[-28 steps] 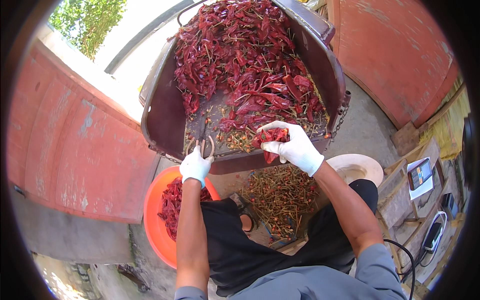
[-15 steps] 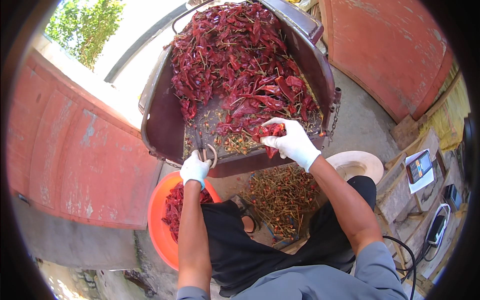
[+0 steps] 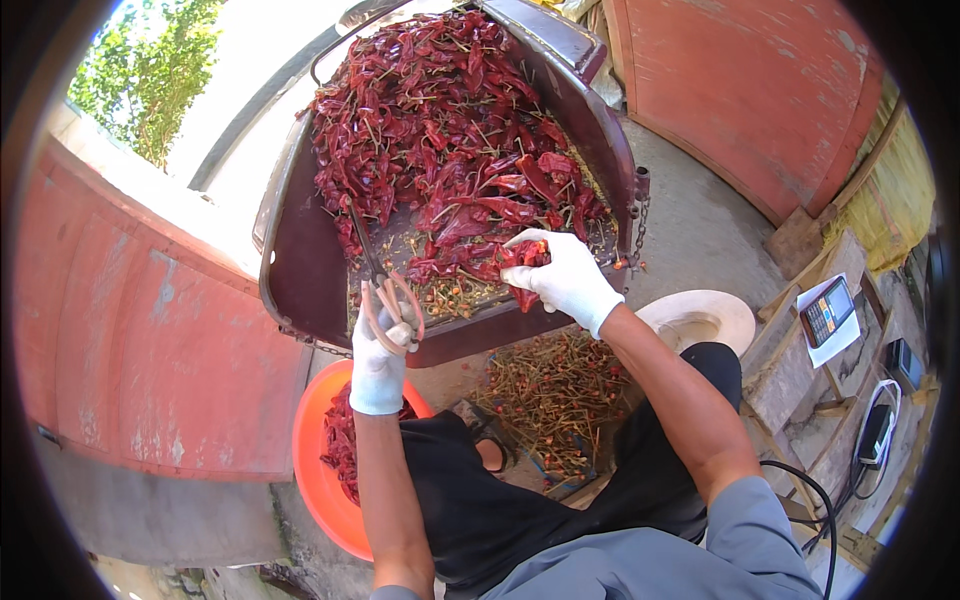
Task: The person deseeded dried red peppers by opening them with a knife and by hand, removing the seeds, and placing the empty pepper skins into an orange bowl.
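Both my hands wear white gloves. Closed round the pinkish handles of a pair of scissors [image 3: 370, 293], my left hand [image 3: 380, 362] is at the near left corner of a dark metal cart bed [image 3: 290, 262]. The scissors' dark blades point away from me, over the cart floor. My right hand [image 3: 568, 280] grips a bunch of dried red chili peppers [image 3: 528, 268] above the cart's near edge. Beyond both hands, a large heap of dried red chili peppers [image 3: 440, 110] with pale stems fills much of the cart.
An orange basin [image 3: 312, 470] with red chilies stands at lower left. Cut stems [image 3: 550, 400] lie piled between my legs. A pale hat [image 3: 715, 315] is right of the cart. Wooden crates [image 3: 800, 380] carry a calculator-like device [image 3: 828, 311]. Red metal gates [image 3: 150, 330] flank the cart.
My left hand has turned upward, raising the scissors so the blades show, pointing away. My right hand still holds the chilies in nearly the same place. The whole view has shifted slightly.
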A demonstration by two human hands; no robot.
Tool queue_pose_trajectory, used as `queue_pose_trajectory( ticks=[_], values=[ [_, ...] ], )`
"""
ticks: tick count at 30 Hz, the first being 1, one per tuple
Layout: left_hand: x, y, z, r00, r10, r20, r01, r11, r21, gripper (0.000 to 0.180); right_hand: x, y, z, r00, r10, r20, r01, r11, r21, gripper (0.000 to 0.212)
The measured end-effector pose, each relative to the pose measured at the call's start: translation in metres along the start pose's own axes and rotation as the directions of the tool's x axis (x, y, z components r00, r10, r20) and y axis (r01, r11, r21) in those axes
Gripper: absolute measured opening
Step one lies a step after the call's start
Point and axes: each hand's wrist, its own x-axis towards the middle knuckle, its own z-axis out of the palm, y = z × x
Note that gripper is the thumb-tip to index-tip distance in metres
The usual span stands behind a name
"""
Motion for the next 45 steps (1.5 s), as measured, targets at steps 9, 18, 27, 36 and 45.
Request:
queue_pose_trajectory(
  ticks=[9, 18, 27, 36, 45],
  values=[
    [-0.002, -0.015, 0.052, 0.996, -0.081, 0.031, 0.077, 0.991, 0.106, 0.036, 0.002, 0.002, 0.000, 1.000, -0.022, 0.005, 0.022, 0.998, -0.055, 0.032],
    [-0.018, -0.012, 0.056, 0.930, -0.334, 0.152, 0.245, 0.873, 0.421, 0.030, -0.003, -0.005, -0.009, 0.917, -0.017, 0.398, -0.123, 0.938, 0.323, 0.045],
    [-0.023, -0.005, 0.042, 0.816, -0.433, 0.383, 0.184, 0.823, 0.537, 0.030, -0.003, 0.004, -0.006, 0.860, -0.065, 0.506, -0.264, 0.793, 0.549, 0.044],
    [-0.026, 0.006, 0.035, 0.891, -0.416, 0.182, 0.210, 0.732, 0.648, 0.035, 0.007, 0.001, -0.006, 0.995, 0.062, -0.080, -0.048, 0.985, 0.168, 0.050],
    [-0.027, -0.016, 0.036, 0.910, -0.361, 0.204, 0.107, 0.678, 0.727, 0.042, 0.016, 0.031, 0.008, 0.957, -0.219, -0.190, 0.158, 0.942, -0.295, 0.049]
  ],
)
